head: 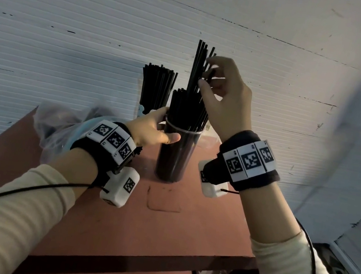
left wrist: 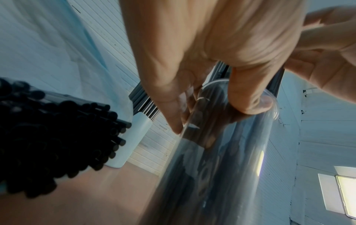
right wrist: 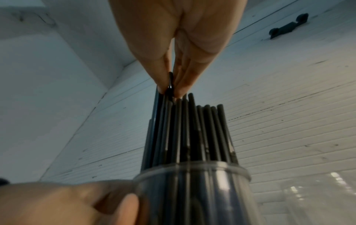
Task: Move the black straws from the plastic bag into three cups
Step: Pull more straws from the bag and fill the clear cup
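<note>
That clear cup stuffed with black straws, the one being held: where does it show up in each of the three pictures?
Head view: the clear cup stands mid-picture on the red table, the left hand gripping its rim.
Left wrist view: it runs from centre to bottom, just under the fingers.
Right wrist view: bottom centre, straws rising toward the right hand.
Shared landmark: the cup's rim.

Both arms wear cream long sleeves (head: 18,204). Each wrist carries a black band (head: 248,173) faced with white tiles of black square codes — plus a white camera box (head: 120,186) and a thin black cable (head: 21,188).
</note>
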`<act>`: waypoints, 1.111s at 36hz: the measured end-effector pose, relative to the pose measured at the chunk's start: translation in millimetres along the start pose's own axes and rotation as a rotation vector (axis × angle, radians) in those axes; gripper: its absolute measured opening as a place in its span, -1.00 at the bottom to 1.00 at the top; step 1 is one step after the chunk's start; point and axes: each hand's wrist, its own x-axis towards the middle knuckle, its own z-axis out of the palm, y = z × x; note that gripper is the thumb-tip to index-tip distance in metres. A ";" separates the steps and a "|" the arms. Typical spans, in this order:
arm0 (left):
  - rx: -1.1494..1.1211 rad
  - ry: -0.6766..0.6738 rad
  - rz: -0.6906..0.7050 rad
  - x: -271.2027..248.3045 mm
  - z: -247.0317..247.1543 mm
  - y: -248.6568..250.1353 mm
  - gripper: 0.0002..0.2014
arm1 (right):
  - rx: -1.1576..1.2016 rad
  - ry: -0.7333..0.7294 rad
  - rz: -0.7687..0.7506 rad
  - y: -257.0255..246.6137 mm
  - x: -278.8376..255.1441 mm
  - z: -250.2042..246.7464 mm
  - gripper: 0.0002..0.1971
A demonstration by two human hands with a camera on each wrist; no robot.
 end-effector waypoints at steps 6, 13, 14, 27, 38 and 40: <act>0.006 0.002 -0.004 -0.3 0.0 0.3 -0.36 | -0.005 0.022 0.053 4.6 -2.5 -2.9 -0.87; -0.011 0.015 -0.005 0.6 0.8 -0.6 -0.40 | 0.089 0.000 0.058 -4.9 -0.5 -7.9 -0.90; -0.015 0.020 -0.008 1.1 1.1 -1.3 -0.40 | 0.115 0.010 0.067 -5.8 -0.4 -8.8 -0.89; 0.118 0.148 -0.032 4.6 4.5 -5.4 -0.31 | -0.126 0.014 -0.013 2.7 2.2 -14.9 -0.83; 0.190 0.252 -0.029 1.8 11.5 3.1 -0.32 | -0.241 -0.009 -0.184 -10.3 8.2 1.9 -0.63; 0.184 0.257 -0.031 1.2 11.9 3.1 -0.32 | -0.261 0.005 -0.178 -9.6 4.9 6.1 -0.71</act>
